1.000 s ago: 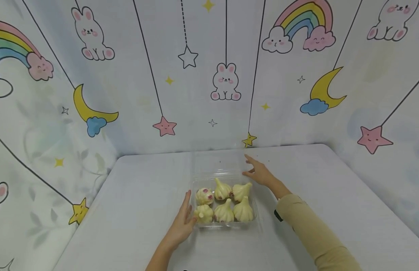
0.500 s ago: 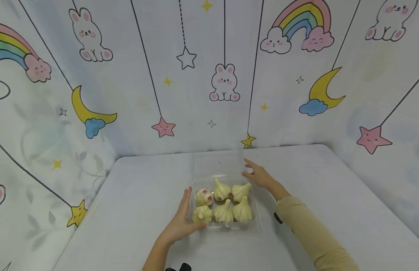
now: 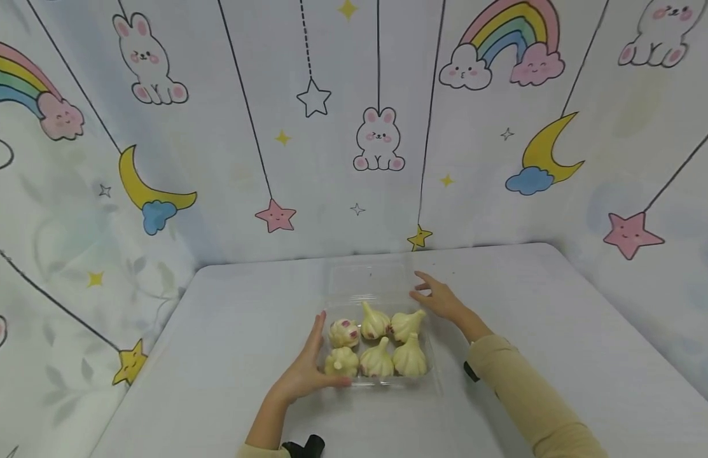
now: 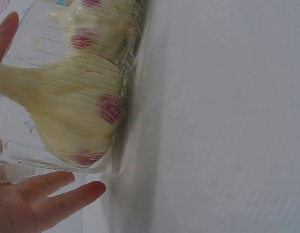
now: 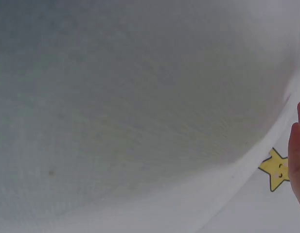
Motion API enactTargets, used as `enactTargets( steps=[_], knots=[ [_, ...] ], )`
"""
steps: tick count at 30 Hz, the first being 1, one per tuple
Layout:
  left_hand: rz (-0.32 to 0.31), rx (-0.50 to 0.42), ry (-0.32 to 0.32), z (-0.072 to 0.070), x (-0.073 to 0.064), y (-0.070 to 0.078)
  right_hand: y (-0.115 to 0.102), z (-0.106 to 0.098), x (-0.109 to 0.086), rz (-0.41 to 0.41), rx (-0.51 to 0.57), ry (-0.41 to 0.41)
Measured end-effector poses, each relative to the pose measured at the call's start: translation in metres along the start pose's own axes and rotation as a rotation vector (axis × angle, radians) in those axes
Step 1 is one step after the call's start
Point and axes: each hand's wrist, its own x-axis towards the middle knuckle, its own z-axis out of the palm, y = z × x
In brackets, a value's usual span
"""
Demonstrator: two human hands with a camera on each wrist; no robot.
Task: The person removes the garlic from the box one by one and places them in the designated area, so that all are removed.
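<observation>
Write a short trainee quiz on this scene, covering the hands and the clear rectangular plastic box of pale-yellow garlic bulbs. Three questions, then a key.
1. How many pale-yellow garlic bulbs sit in the clear rectangular plastic box?
2. Where is the box's clear plastic lid?
a) shut over the bulbs
b) open, folded back on the far side
c) underneath the box
3. True or false: the person's left hand is at the box's left side, and the right hand is near the lid's right edge.

Key: 1. Six. 2. b. 3. True.
</observation>
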Motion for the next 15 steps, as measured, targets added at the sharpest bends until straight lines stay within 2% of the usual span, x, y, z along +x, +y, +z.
enactTargets(
  steps=[10, 15],
  knots=[
    [-0.023, -0.023, -0.02, 0.001, -0.001, -0.001, -0.005, 0.0, -0.003, -0.05, -0.096, 0.034],
    [-0.017, -0.009, -0.016, 0.0, -0.001, 0.003, -0.011, -0.002, -0.007, -0.111, -0.151, 0.089]
  ],
)
